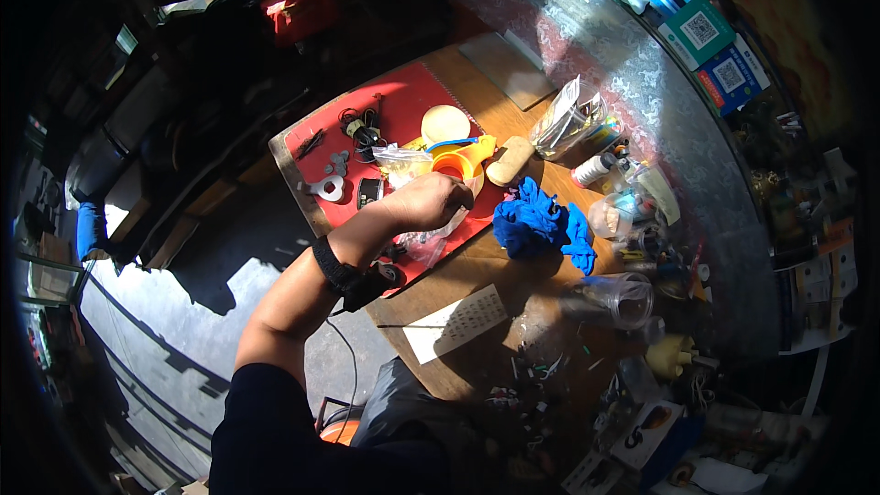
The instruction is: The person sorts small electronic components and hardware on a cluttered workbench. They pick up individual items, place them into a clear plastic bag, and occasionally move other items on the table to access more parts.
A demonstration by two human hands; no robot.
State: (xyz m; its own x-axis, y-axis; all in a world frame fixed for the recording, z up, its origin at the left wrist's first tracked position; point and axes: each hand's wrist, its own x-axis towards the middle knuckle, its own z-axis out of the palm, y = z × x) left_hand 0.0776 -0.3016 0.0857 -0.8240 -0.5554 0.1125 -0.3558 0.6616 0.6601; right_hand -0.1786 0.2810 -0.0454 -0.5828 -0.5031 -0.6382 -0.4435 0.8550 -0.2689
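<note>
My left hand is closed over a red mat, at the near side of an orange-yellow cup with a handle. Its fingers curl away from view, so what they hold, if anything, is hidden. Under the wrist lies crumpled clear plastic. Beyond the cup stand a round pale lid or disc and a blue strip. A tan oval block and a crumpled blue cloth lie to the right of the hand. My right hand does not show.
On the mat's left are a coiled black cable, a white tape roll and small grey pieces. The right side of the wooden table holds a clear jar, a thread spool and clutter. A printed sheet lies in front.
</note>
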